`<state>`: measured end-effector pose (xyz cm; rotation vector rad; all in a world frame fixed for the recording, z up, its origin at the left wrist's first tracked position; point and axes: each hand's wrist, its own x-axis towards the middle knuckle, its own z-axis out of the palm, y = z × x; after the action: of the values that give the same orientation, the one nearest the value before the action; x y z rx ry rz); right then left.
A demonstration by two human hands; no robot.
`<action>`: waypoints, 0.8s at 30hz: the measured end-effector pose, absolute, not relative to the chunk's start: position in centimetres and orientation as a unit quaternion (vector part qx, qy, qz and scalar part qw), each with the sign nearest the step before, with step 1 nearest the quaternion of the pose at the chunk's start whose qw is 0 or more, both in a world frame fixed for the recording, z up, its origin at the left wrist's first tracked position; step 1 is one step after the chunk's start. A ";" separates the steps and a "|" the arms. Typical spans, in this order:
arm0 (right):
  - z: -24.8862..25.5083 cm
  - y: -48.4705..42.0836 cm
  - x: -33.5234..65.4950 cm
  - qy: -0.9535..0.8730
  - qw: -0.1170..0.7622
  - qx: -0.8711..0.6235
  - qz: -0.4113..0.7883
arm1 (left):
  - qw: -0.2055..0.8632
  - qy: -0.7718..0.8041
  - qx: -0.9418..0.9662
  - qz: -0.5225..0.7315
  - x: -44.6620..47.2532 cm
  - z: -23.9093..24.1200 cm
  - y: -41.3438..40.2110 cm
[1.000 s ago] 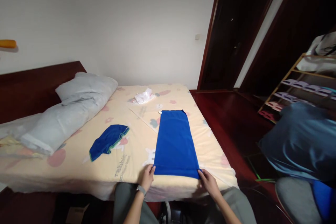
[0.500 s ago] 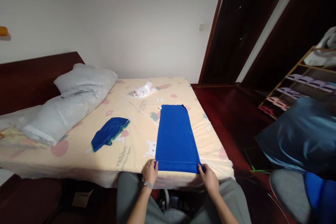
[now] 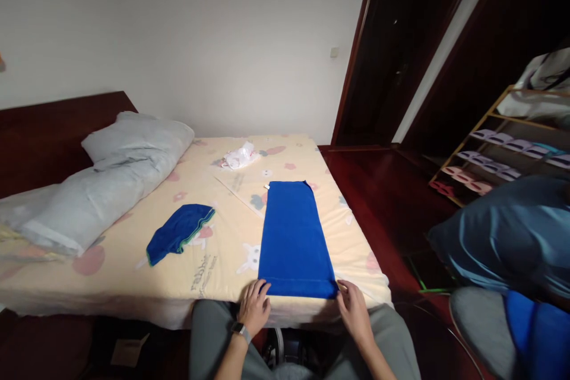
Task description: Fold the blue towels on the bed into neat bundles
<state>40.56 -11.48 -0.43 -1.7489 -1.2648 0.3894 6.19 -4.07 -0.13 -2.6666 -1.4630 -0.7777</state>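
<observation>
Left hand: the left hand [image 3: 255, 309] lay at the near edge of the bed [image 3: 214, 214], fingers stretched out loosely and flat, their tips on the near left corner of the blue towel [image 3: 294, 237]; it held nothing.
Right hand: the right hand [image 3: 355, 309] rested at the towel's near right corner, fingers bent over the hem; whether they pinched the cloth could not be told.
Blue towel: it lay flat in a long narrow strip, running straight away from both hands, its near hem spanning the gap between them.
Watch: a watch [image 3: 241, 329] sat on the left wrist, just behind that hand.
Small blue cloth: a small blue cloth [image 3: 178, 236] with a green edge lay crumpled on the sheet, beyond the left hand and off to its left, well apart from the towel.
Pillow: a long grey pillow [image 3: 111, 175] lay farther out on the left hand's side.
White bundle: a crumpled white bundle [image 3: 239, 157] sat far ahead of the left hand, past the towel's far end.
Shoe rack: a wooden shoe rack [image 3: 503, 148] stood well off to the right hand's right.
Blue bulk: a large blue fabric bulk [image 3: 507, 237] filled the space to the right hand's right, nearer than the rack.
</observation>
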 end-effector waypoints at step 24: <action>0.8 -8.3 41.3 -0.417 0.259 -0.831 0.261 | -0.056 -0.461 -0.848 -0.255 5.5 0.7 -4.3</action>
<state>41.30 -8.30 0.75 -2.2527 -1.1295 0.7075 5.46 -4.32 0.74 -2.7656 -1.5010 -0.8298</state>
